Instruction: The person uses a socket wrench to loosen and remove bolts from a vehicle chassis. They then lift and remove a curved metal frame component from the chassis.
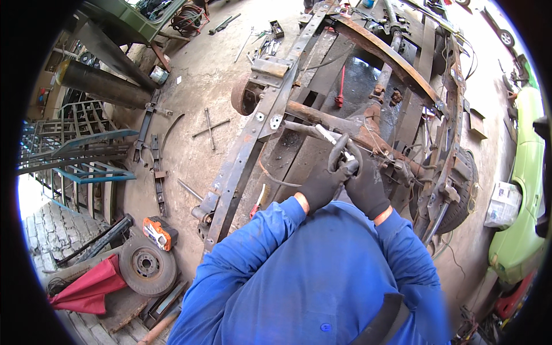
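Observation:
My left hand (319, 183) and my right hand (368, 187), both in dark gloves with greyish fingers, are close together in front of my chest. Their fingers curl around a short, shiny metal rod (326, 134), whose pale end points up and to the left. The gloves cover much of it, so its exact kind is unclear. Behind and below the hands lies a rusty vehicle chassis frame (253, 135). Its brown axle (328, 119) runs crosswise just beyond my fingers. A red-handled tool (340, 92) stands inside the frame, farther off.
A cross-shaped lug wrench (210, 129) lies on the floor to the left. A wheel (147, 265), an orange-and-black case (160, 233) and a red cloth (92, 286) are at lower left. Metal racks (86, 138) stand farther left. On the right is a light-green car body part (520, 190).

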